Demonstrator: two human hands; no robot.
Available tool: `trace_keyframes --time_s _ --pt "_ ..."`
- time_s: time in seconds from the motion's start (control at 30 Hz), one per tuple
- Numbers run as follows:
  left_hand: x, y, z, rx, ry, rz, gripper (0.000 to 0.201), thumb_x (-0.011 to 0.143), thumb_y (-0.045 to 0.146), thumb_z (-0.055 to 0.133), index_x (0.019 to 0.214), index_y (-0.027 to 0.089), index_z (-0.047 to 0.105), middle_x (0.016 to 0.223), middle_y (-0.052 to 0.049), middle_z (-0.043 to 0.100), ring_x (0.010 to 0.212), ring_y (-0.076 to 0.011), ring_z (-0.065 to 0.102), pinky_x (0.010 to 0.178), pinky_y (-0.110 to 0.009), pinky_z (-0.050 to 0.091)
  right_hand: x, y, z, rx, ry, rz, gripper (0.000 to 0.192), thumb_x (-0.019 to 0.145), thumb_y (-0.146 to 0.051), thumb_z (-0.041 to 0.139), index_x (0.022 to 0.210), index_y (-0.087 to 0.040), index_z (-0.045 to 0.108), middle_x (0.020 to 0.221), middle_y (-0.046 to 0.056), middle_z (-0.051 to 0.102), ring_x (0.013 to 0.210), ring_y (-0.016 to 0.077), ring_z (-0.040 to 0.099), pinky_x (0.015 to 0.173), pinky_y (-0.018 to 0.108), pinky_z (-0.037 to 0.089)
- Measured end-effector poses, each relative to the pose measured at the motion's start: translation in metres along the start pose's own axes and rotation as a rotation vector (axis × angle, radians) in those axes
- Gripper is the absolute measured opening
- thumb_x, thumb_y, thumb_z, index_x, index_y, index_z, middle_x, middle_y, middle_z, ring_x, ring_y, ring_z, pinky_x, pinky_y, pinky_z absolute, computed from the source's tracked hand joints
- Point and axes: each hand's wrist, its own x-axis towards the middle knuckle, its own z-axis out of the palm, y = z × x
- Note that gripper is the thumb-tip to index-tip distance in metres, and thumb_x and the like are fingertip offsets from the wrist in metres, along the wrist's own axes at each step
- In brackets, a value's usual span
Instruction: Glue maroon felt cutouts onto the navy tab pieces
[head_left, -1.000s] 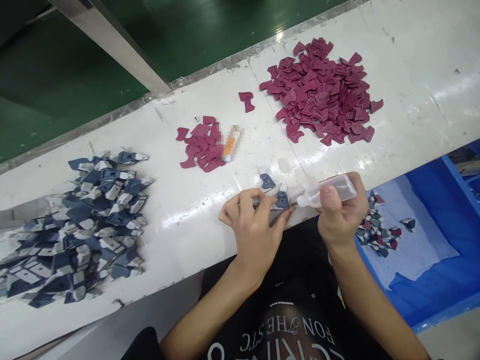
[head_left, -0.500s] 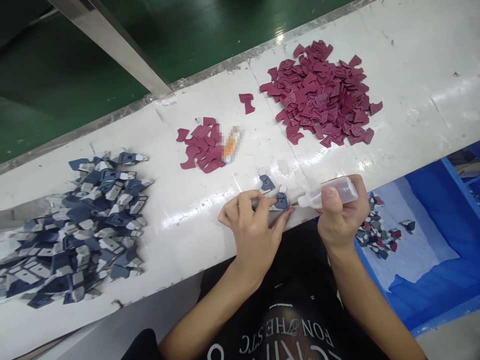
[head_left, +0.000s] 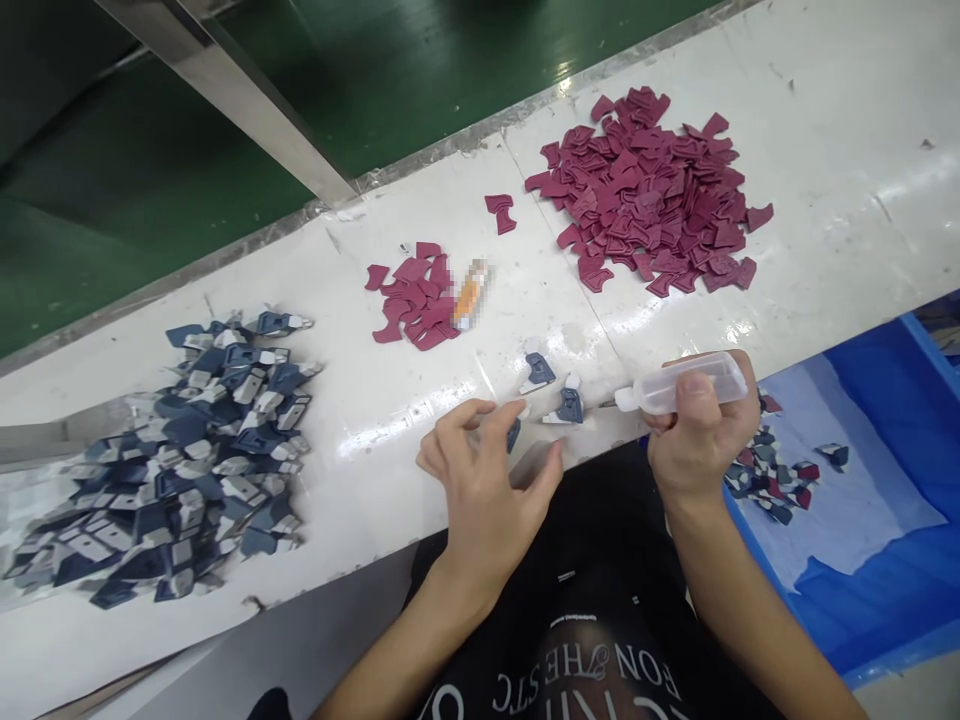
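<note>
A small clear squeeze bottle (head_left: 688,383) is gripped in the right hand (head_left: 701,435), fingers closed round its body, nozzle aimed at a blue-grey piece (head_left: 569,406) lying on the white bench (head_left: 390,420). The left hand (head_left: 480,480) is held loosely open beside another small piece (head_left: 513,434), gripping nothing. The pieces are judged light, thin and flexible, best pinched by their edges.

Right hand (head_left: 697,430) grips clear squeeze bottle (head_left: 686,383), nozzle pointing at blue piece (head_left: 568,406) on white bench (head_left: 390,400). Left hand (head_left: 480,470) fingers spread, just beside. Blue pile (head_left: 172,450) left; maroon pile (head_left: 649,190) far.
</note>
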Motion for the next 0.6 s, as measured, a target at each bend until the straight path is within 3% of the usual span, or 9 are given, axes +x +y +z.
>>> trace_keyframes --time_s 0.1,0.23,0.6 --pt "-0.008 -0.013 -0.011 0.043 -0.037 -0.041 0.042 0.091 0.027 0.08 0.13 0.024 0.064 0.122 -0.01 0.057 0.113 -0.0294 0.054 0.098 -0.047 0.039 0.001 -0.003 0.003 0.018 0.023 0.009 0.033 0.096 -0.054 0.077 0.086 -0.027 0.061 0.065 -0.005 0.051 0.043 0.0142 0.041 0.038 0.031 0.031" --pt "-0.012 -0.022 -0.013 0.018 -0.071 -0.007 0.024 0.098 0.027 0.077 0.118 0.025 0.065 0.108 -0.005 0.067 0.104 -0.0253 0.056 0.091 -0.042 0.039 0.0 -0.007 0.004 0.036 0.02 0.008 0.033 0.095 -0.052 0.079 0.085 -0.025 0.063 0.062 -0.006 0.052 0.042 0.0145 0.042 0.038 0.031 0.03" --pt "-0.001 -0.012 0.003 -0.105 -0.044 0.002 0.022 0.093 0.031 0.086 0.103 0.026 0.068 0.096 0.002 0.073 0.098 -0.0219 0.058 0.09 -0.041 0.036 -0.033 -0.016 0.008 -0.102 -0.19 -0.028 0.018 0.099 -0.041 0.075 0.098 -0.025 0.068 0.071 -0.002 0.062 0.055 0.0188 0.059 0.05 0.033 0.048"
